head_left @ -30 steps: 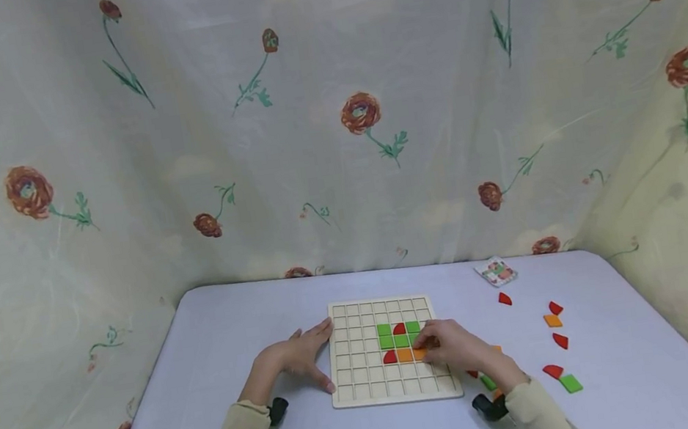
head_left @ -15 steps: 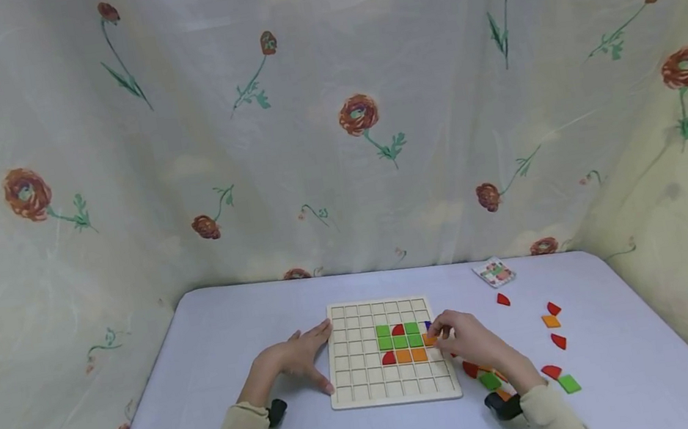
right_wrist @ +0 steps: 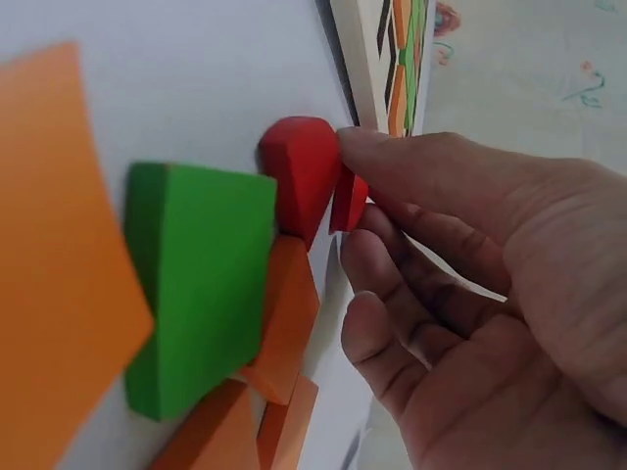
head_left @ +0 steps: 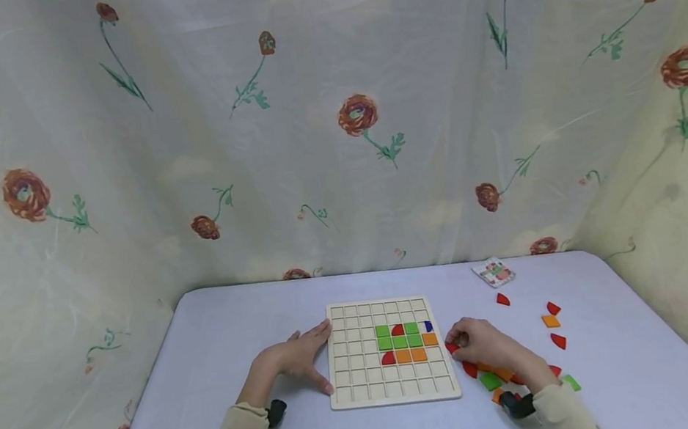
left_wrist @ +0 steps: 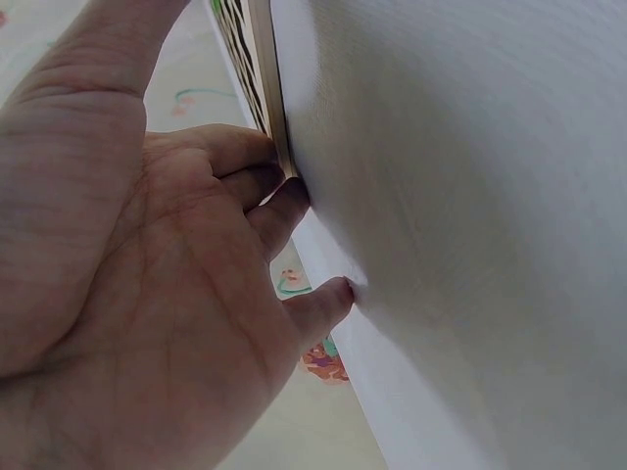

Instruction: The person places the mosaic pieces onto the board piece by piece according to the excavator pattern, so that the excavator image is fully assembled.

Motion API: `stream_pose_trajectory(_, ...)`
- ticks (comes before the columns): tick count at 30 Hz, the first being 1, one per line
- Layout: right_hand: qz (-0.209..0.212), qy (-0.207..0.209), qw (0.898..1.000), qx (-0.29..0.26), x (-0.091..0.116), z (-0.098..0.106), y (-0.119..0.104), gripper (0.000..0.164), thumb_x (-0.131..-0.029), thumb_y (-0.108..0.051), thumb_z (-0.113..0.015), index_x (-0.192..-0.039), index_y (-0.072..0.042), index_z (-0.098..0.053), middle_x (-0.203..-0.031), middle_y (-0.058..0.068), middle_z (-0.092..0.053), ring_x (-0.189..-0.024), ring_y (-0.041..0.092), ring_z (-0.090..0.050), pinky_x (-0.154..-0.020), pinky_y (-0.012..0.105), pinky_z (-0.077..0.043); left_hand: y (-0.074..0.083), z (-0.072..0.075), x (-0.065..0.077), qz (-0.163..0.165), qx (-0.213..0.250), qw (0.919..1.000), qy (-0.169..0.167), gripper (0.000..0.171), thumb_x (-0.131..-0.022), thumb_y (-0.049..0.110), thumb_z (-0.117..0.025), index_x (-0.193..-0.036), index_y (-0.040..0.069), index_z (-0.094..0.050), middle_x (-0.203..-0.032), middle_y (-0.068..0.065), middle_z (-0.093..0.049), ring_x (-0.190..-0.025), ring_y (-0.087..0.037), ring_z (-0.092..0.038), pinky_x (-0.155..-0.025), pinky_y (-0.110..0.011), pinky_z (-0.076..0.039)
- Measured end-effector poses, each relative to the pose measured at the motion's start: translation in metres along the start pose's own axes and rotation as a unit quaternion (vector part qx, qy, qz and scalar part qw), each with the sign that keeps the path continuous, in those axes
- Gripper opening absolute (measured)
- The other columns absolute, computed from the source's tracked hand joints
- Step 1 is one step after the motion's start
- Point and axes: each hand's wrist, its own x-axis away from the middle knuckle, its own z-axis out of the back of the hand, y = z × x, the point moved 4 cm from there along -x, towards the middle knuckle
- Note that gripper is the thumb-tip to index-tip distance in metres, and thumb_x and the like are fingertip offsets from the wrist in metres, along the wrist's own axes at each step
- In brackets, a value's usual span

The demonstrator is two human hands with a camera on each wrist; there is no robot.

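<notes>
My left hand (head_left: 301, 356) lies with fingers and thumb spread, its tips touching the left edge of the wooden grid board (head_left: 358, 375). The left wrist view shows that same hand (left_wrist: 186, 264) with fingertips at the board's side (left_wrist: 265, 69). Just off the board's right edge, my right hand (head_left: 486, 343) pinches a red quarter-circle tile (right_wrist: 350, 201) between thumb and fingers. Green tiles (head_left: 401, 342), orange tiles (head_left: 411, 356), red quarter-circles and a blue-and-white piece (head_left: 428, 326) sit in the grid. A second red tile (right_wrist: 299, 166) lies beside the pinched one.
Under and near my right wrist lie loose tiles, including a green one (head_left: 490, 380). Farther right are scattered red tiles (head_left: 559, 341) and an orange tile (head_left: 550, 321). A patterned card (head_left: 495, 271) lies at the back right. Flowered cloth (head_left: 332, 135) hangs behind the table.
My right hand has left an orange tile in the board's rightmost column and moved right, off the board, to the red tile. The blue-and-white piece is now uncovered. My left hand stays put.
</notes>
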Motion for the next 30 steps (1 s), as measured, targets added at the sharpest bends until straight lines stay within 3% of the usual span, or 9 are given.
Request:
stream_pose_trajectory(11, -0.014, 0.028, 0.999, 0.012, 0.0, -0.003, -0.002, 0.019, -0.082, -0.014, -0.076, -0.096, -0.01, -0.063, -0.079, 0.002, -0.058, -0.07, 0.016, -0.053, -0.059, 0.024, -0.048, -0.001, -0.001, 0.0, 0.0, 0.0, 1.0, -0.001, 0.126, -0.063, 0.06, -0.081, -0.156, 0.009, -0.013, -0.164, -0.003, -0.006, -0.151, -0.019, -0.011, -0.122, -0.048, -0.012)
stream_pose_trajectory(21, 0.059, 0.013, 0.998, 0.003, 0.003, -0.011, -0.026, 0.019, -0.081, -0.018, -0.078, -0.095, -0.011, -0.067, -0.083, -0.002, -0.062, -0.075, 0.014, -0.054, -0.065, 0.021, -0.049, 0.0, 0.0, 0.001, -0.001, -0.003, 1.0, -0.004, 0.126, -0.063, 0.06, -0.081, -0.156, 0.01, -0.012, -0.164, -0.003, -0.005, -0.151, -0.019, -0.01, -0.122, -0.048, -0.011)
stream_pose_trajectory(30, 0.054, 0.015, 0.998, 0.01, -0.001, -0.018, -0.03, 0.016, -0.081, -0.014, -0.078, -0.092, -0.012, -0.067, -0.082, -0.002, -0.061, -0.075, 0.014, -0.052, -0.064, 0.022, -0.047, 0.0, 0.0, 0.0, -0.001, -0.001, 1.0, -0.005, 0.125, -0.063, 0.06, -0.081, -0.156, 0.01, -0.012, -0.164, -0.002, -0.005, -0.151, -0.019, -0.01, -0.122, -0.049, -0.011)
